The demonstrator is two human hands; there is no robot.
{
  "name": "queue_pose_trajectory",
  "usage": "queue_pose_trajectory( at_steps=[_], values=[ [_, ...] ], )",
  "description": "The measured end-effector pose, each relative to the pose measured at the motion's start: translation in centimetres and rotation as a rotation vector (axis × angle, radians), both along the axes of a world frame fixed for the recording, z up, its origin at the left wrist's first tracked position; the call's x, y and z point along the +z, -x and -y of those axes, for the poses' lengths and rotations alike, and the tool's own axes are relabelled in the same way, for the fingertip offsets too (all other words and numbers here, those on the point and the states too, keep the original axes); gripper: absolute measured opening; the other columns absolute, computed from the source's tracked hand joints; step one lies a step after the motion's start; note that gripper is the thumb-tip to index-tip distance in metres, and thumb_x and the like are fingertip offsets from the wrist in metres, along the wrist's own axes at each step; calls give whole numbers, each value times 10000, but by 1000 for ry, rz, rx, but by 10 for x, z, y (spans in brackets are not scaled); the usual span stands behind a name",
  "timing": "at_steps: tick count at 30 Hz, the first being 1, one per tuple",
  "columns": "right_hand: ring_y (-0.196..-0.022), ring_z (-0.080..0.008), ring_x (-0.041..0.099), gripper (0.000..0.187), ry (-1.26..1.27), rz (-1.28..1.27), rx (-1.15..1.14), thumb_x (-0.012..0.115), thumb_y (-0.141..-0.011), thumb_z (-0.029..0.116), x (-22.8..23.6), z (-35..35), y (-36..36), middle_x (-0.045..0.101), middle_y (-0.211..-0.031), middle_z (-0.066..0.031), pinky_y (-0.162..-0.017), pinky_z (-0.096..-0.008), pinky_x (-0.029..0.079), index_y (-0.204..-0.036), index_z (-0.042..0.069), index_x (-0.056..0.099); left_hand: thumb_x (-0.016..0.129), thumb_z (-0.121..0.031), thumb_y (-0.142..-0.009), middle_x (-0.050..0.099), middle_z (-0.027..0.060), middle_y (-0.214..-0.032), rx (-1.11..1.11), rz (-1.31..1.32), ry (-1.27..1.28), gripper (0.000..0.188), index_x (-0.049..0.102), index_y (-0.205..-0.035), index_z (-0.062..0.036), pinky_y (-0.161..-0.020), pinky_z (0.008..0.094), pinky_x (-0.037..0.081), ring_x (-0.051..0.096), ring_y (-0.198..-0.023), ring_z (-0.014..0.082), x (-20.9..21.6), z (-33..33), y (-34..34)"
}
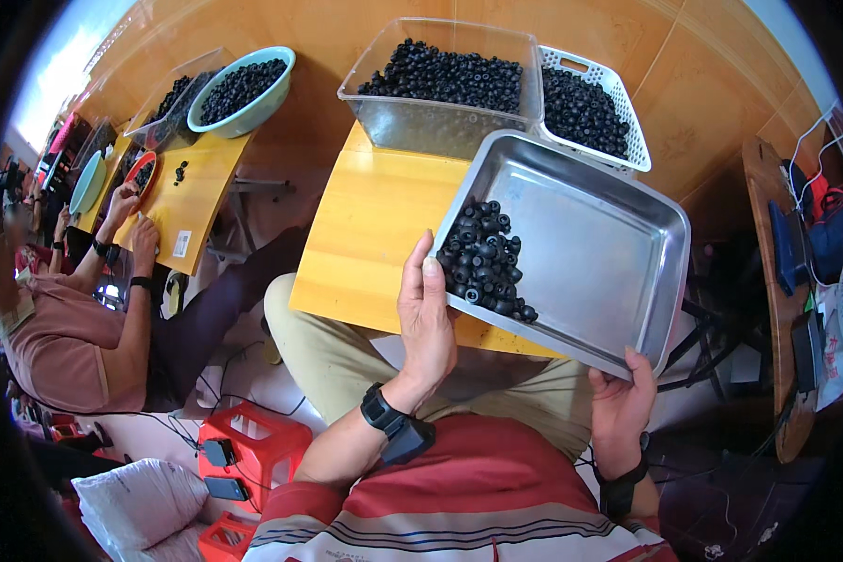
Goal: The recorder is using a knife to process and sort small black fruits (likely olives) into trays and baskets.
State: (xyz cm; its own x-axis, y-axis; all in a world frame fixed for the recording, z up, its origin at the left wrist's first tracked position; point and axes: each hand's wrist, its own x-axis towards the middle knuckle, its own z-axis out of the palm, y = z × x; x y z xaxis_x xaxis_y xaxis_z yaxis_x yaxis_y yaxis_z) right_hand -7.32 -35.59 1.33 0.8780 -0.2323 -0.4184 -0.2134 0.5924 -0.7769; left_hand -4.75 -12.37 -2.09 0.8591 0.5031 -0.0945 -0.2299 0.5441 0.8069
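My left hand (428,328) and right hand (624,409) fingers grip a rectangular silver metal tray (592,245); round black pieces (482,258) lie nearer the left.

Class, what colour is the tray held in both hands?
The tray is shiny silver-grey, seen in the head view.

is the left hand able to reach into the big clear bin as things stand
Probably not: the left hand is holding the metal tray, though the big clear bin looks uncovered.
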Motion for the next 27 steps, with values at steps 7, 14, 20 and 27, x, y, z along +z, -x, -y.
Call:
queue_pose_trajectory(
  at_steps=[7,14,20,27],
  values=[
    [-1053,-223,686,417,39,133,41,520,-1049,351,0,21,6,678,-1225,-110,-849,-379,598,-1318,39,588,447,-322,-1107,623,85,-1263,12,26,-126,490,427,-1489,-16,-939,290,521,613,-1104,139,-25,-18,-3],
    [-1118,-169,592,438,412,345,-3,419,-1084,355,12,56,-29,600,-1248,-62,-983,-333,472,-1375,48,532,450,-295,-1110,618,74,-1264,-64,17,-185,427,531,-1405,2,-1022,293,444,567,-1135,131,-22,-24,-9],
    [-1064,-175,582,476,782,580,54,366,-1082,387,10,77,-55,588,-1178,-79,-945,-325,454,-1296,2,546,458,-294,-1107,630,79,-1243,-151,-3,-116,431,536,-1396,16,-1019,289,439,567,-1131,129,-22,-39,-26],
    [-1142,-236,557,513,701,840,-41,354,-1070,442,13,67,-74,549,-1195,-138,-1021,-379,427,-1180,-26,532,467,-297,-1102,632,88,-1261,-307,-9,-41,430,542,-1397,7,-1030,296,437,565,-1152,139,-19,-53,-41]
  ],
)
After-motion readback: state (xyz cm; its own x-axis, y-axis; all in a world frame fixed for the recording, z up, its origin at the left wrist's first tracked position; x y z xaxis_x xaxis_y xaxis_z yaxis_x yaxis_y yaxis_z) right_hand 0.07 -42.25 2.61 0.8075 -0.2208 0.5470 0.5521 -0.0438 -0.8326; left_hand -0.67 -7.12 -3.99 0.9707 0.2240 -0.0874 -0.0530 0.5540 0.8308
